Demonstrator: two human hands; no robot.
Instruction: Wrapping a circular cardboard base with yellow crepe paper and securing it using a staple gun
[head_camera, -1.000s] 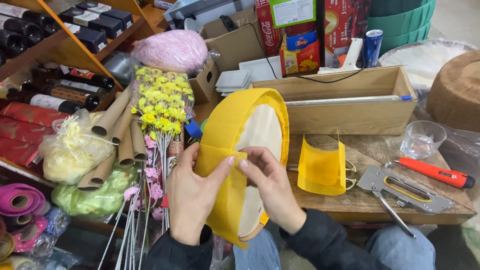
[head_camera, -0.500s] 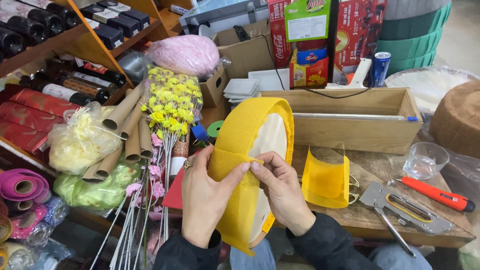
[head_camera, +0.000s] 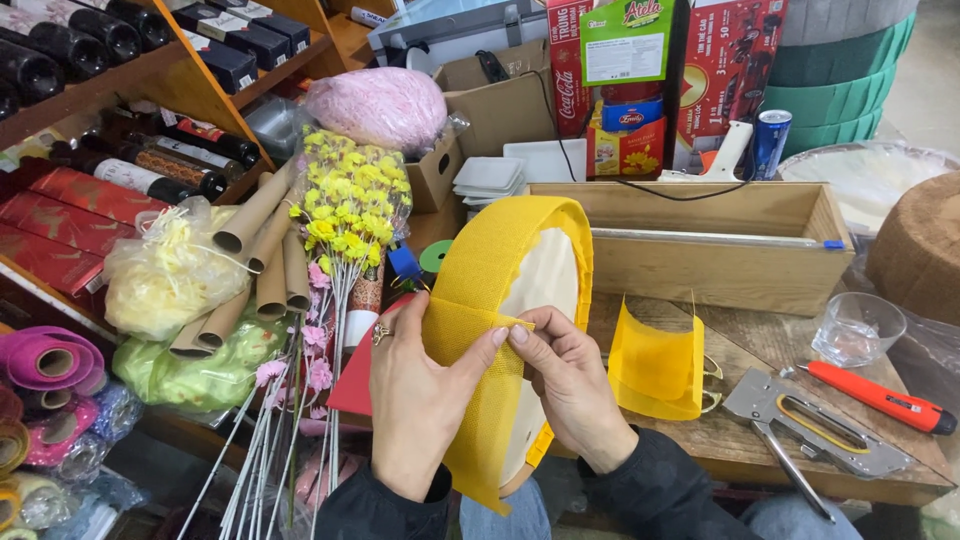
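Hands meet at the front edge of a round white foam disc (head_camera: 545, 290) stood on its rim and wrapped around its edge with yellow mesh ribbon (head_camera: 487, 290). The left hand (head_camera: 420, 395) lies flat against the ribbon, thumb and forefinger pinching a small fold of it; the right hand (head_camera: 570, 385) pinches the same fold from the other side, fingertips touching those of the left. A loose tail of ribbon hangs down below the disc. Just right of the disc, on the wooden counter (head_camera: 740, 450), sits a cut loop of the same yellow ribbon (head_camera: 655, 365), and farther right a metal staple gun (head_camera: 810, 430), an orange utility knife (head_camera: 880, 397) and a clear glass (head_camera: 855, 330). Behind the disc stands a long wooden box (head_camera: 700, 265); left of it, yellow artificial flowers (head_camera: 345, 205) and cardboard tubes (head_camera: 260, 255).
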